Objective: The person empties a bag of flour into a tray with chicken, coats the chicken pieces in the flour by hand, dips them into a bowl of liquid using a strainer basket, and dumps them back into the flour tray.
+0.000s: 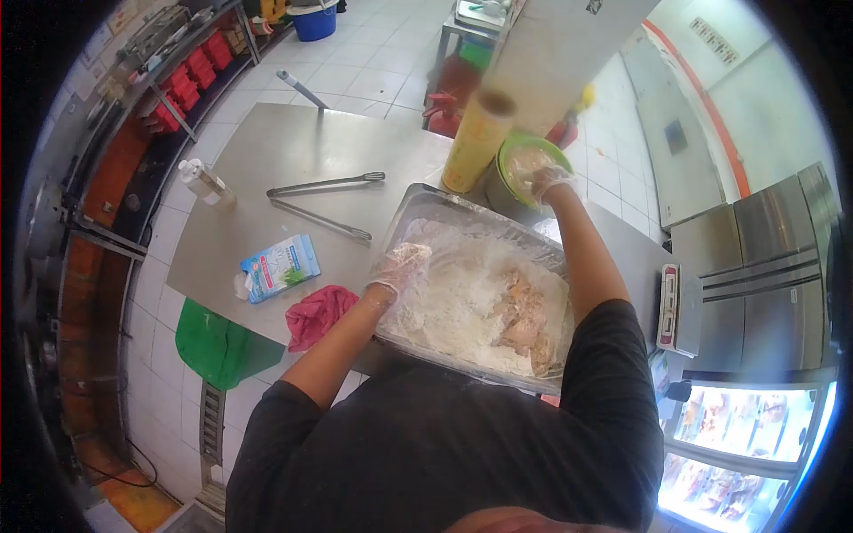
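Note:
My left hand (pixel 407 268), in a clear plastic glove with flour on the fingers, is over the left side of a metal tray (pixel 418 197). Its fingers look loosely apart, and I see nothing held in them. White flour (pixel 453 284) covers the tray's bottom, and coated chicken pieces (pixel 522 318) lie in its right part. Also gloved, my right hand (pixel 553 180) reaches into a green bucket (pixel 508 158) beyond the tray. Pale, cloudy liquid (pixel 530 162) shows in this bucket. My right fingers are mostly hidden there.
Left of the tray lie tongs (pixel 324 185), a blue-white packet (pixel 280 268) and a pink cloth (pixel 320 317). A bottle (pixel 206 185) is near the steel table's (pixel 267 142) left edge. A yellow roll (pixel 475 147) stands by the bucket, and a scale (pixel 677 306) is at right.

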### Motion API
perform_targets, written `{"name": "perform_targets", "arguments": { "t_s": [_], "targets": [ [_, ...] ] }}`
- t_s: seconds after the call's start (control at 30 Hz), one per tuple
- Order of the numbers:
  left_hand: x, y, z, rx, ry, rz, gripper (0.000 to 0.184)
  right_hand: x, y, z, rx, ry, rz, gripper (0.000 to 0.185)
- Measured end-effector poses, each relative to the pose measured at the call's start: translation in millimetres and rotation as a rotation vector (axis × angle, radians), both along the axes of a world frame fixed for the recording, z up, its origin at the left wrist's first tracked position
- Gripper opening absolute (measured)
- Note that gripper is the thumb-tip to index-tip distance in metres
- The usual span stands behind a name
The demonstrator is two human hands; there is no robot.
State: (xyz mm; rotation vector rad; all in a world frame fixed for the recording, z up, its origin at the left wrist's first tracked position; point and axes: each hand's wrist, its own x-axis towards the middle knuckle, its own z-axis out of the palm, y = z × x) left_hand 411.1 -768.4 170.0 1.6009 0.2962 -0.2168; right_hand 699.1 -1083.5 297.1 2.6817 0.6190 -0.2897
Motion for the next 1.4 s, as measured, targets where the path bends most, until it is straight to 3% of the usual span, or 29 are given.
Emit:
{"name": "perform_targets", "arguments": {
  "t_s": [0.1, 0.17, 0.23, 0.33, 0.4, 0.43, 0.47, 0.53, 0.67, 0.7, 0.77, 0.83, 0.87, 0.9, 0.97, 1.1, 1.17, 1.2, 1.23, 1.27, 1.3, 1.4],
  "targets": [
    [1.6, 0.5, -15.1, 0.056, -0.045, 0.026, 0.028, -7.3, 3.1, 8.4, 0.012, 0.013, 0.004, 0.036],
    [-4.8, -1.7, 33.8, 0.12, 0.01, -0.008, 0.027, -8.0, 4.8, 19.6, 0.011, 0.009, 0.061, 0.037],
    [-0.7, 2.1, 2.1, 0.173, 0.006, -0.008, 0.027, -4.2, 0.2, 28.3, -0.056, 0.034, 0.148, 0.038],
    [-0.8, 4.1, 6.7, 0.201, 0.017, -0.052, 0.028, -62.5, 30.9, 91.7, -0.011, 0.041, 0.029, 0.037],
    [-2.4, -1.2, 43.5, 0.175, 0.038, -0.106, 0.031, -92.3, 20.7, 74.1, 0.342, -0.071, 0.296, 0.034],
    [-9.3, -12.1, 66.9, -0.12, 0.161, -0.032, 0.034, -156.8, 48.6, 77.9, 0.808, 0.009, 0.272, 0.031],
    [-10.3, -20.0, 84.0, -0.409, 0.283, 0.06, 0.038, -179.9, 60.7, 55.8, 0.918, 0.114, 0.244, 0.035],
    [-7.0, -34.6, 84.2, -0.476, 0.294, 0.131, 0.044, -234.2, 80.7, 21.0, 0.973, 0.164, 0.401, 0.042],
    [28.5, -33.8, 34.7, -0.276, 0.116, 0.092, 0.041, -282.2, 107.1, -69.0, 0.79, 0.466, 0.225, 0.051],
    [38.6, -26.5, 22.4, -0.26, 0.133, 0.078, 0.041, -291.1, 115.8, -106.4, 0.737, 0.517, 0.282, 0.051],
    [50.7, -10.8, 4.3, 0.593, -0.341, -0.147, 0.045, -307.2, 131.7, -124.3, 0.7, 0.558, 0.32, 0.051],
    [48.8, -8.4, 7.1, 0.5, -0.22, -0.159, 0.045, -324.4, 141.2, -111.9, 0.324, 0.574, 0.416, 0.051],
    [47.5, -9.9, 12.3, 0.453, -0.158, -0.167, 0.046, -326.7, 126.5, -174.1, 0.553, 0.474, 0.526, 0.045],
    [46.2, -11.4, 17.4, 0.409, -0.096, -0.173, 0.046, -321.7, 112.0, -185.3, 0.565, 0.47, 0.504, 0.045],
    [43.5, -13.4, 29.4, 0.558, -0.057, -0.15, 0.044, -318.3, 90.4, -194.2, 0.316, 0.447, 0.523, 0.036],
    [54.4, -2.7, -2.2, 0.859, -0.117, -0.419, 0.046, -314.2, 71.9, -127.3, 0.16, 0.266, 0.246, 0.022],
    [51.1, -1.6, -27.9, 0.725, -0.374, -0.352, 0.049, -301.6, 67.7, -114.1, 0.303, 0.228, 0.111, 0.028],
    [42.3, -7.4, -15.3, 0.719, -0.362, -0.347, 0.049, -292.5, 67.4, -169.6, 0.331, 0.186, 0.061, 0.029],
    [32.5, -18.5, 14.5, 0.541, -0.119, -0.252, 0.05, -296.2, 69.1, -169.0, 0.327, 0.195, 0.065, 0.029],
    [24.4, -24.6, 39.6, 0.36, 0.113, -0.157, 0.05, -296.0, 73.5, -159.6, 0.404, 0.411, -0.013, 0.029],
    [17.9, -25.8, 53.7, 0.359, 0.109, -0.159, 0.05, -294.2, 77.8, -146.2, 0.479, 0.621, -0.096, 0.03],
    [6.6, -41.2, 74.7, 0.347, 0.19, -0.205, 0.053, -301.9, 79.4, -77.9, 0.674, 0.52, 0.009, 0.046]
  ]
}}
